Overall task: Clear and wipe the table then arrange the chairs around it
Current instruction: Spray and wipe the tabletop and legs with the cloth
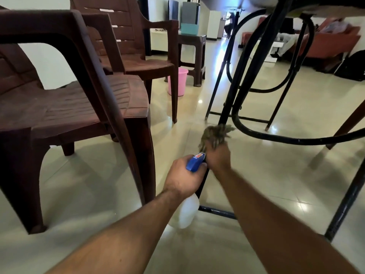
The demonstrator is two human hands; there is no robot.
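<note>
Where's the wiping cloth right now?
Head view, centre: the cloth is bunched in the right hand, at the black table leg, just beyond the spray bottle that the left hand holds.

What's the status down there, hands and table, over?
Left hand grips spray bottle. Right hand holds rag at foot of black table leg. Brown plastic chair close at left, not touching.

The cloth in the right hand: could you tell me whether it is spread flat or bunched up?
Bunched up. The right hand grips the cloth as a crumpled wad by the black table leg.
</note>
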